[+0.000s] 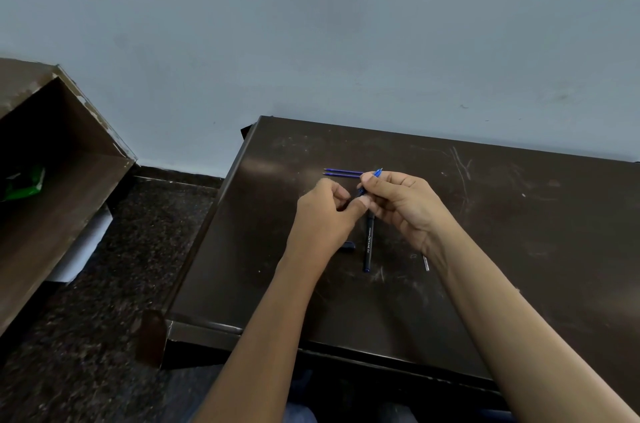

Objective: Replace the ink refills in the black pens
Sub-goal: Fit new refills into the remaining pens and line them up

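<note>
Both hands meet over the middle of the dark table (pixel 502 214). My right hand (pixel 401 204) pinches a pen's blue grip section (pixel 375 174), whose tip points up and right. My left hand (pixel 327 214) grips the lower, dark part of that same pen (pixel 362 193) with thumb and fingers. Two blue refills (pixel 341 172) lie side by side on the table just beyond my hands. A black pen (pixel 367 244) with white lettering lies lengthwise between my wrists. A black cap (pixel 347 246) rests beside my left wrist.
A small silvery piece (pixel 426 263) lies by my right wrist. The table's left edge (pixel 207 225) drops to a dark speckled floor (pixel 104 318). A brown open shelf unit (pixel 52 163) stands at left with a green packet (pixel 24 182) inside. A pale wall (pixel 311 59) is behind.
</note>
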Demonstrator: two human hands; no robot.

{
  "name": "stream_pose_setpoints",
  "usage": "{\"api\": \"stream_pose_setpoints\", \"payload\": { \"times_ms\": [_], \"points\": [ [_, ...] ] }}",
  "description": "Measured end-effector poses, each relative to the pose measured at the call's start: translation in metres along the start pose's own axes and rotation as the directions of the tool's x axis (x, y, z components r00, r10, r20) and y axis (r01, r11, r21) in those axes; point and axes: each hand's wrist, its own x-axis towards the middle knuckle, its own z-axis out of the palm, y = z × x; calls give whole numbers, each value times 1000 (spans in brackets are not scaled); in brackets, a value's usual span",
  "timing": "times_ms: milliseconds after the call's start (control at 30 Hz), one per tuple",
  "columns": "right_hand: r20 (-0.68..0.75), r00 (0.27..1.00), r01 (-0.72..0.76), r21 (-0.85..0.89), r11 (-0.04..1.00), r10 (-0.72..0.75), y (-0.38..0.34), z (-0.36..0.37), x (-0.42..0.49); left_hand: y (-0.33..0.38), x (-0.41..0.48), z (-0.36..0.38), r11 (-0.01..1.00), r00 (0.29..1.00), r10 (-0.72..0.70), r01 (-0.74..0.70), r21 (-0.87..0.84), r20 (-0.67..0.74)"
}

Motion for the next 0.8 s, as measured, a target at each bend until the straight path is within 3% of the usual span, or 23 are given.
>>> {"api": "stream_pose_setpoints", "payload": {
  "times_ms": [133,300,467,633,800],
  "points": [
    [-8,1000,-3,-6,1000,3,1,-1,1,5,1,0,982,985,-129,143,-123,115],
    [1,1000,-8,-1,1000,8,1,0,1,1,-1,-2,999,999,-7,6,37,40],
    [-8,1000,0,-9,1000,-1,1,-1,2,6,1,-2,977,980,-137,158,-146,145],
    [3,1000,2,-17,1000,-2,2,1,3,2,-2,-4,999,998,-20,17,49,60],
    [75,997,6,-19,1000,-4,2,-1,3,7,0,-2,996,976,-83,84,5,201]
  ]
}}
